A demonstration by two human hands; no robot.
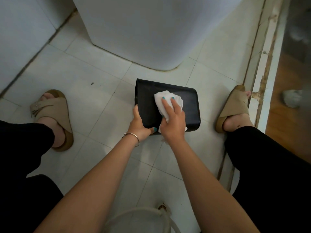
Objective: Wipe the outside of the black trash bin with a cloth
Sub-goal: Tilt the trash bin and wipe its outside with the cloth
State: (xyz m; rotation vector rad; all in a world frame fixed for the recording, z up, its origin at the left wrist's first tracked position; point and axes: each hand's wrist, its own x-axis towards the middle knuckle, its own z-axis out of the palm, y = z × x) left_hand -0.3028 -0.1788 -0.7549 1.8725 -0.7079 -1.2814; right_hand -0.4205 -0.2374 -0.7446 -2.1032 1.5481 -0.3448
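One black trash bin on its side: left hand grips its edge, right hand presses one white cloth flat-fingered.

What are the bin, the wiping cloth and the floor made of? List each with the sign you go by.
Black trash bin: probably plastic, smooth with a dull sheen; rounded moulded corners, faint light streaks.
Cloth: soft white fabric or thick paper towel, matte; it crumples in folds under the right hand. Which one is unclear.
Floor: pale glazed ceramic tile, likely; square grout lines and soft reflections.
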